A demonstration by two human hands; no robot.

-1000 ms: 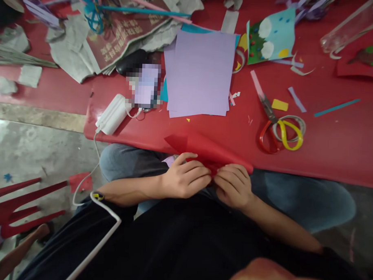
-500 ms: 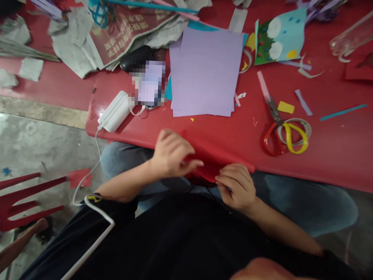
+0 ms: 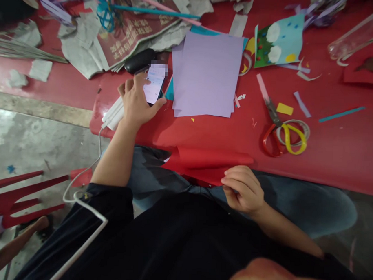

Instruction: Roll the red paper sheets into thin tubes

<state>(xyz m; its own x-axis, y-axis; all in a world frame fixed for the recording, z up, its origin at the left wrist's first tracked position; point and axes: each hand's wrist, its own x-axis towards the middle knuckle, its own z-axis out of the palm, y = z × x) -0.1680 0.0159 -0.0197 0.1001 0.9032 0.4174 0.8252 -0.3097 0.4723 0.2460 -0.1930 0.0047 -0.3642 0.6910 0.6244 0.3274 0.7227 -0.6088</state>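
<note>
My left hand (image 3: 135,100) reaches out over the red table (image 3: 326,161), fingers spread, and rests on a lit phone (image 3: 155,82); the thumb lies along the phone's near edge. Beside that hand is a white power bank (image 3: 112,113) with a white cable running down to my clothes. My right hand (image 3: 241,189) stays at my lap, fingers closed in a pinch on the edge of a folded red paper (image 3: 210,161) that lies over the table's near edge and my knees.
A stack of lilac paper sheets (image 3: 208,75) lies right of the phone. Red-and-yellow scissors (image 3: 283,133) and paper scraps are further right, a blue-green paper craft (image 3: 278,39) behind them. Crumpled newspaper (image 3: 123,35) fills the back left. A red chair (image 3: 19,195) stands on the floor at left.
My left hand let go of the red paper and moved up and left to the phone. My right hand kept its pinch on the paper, which now lies flatter.
</note>
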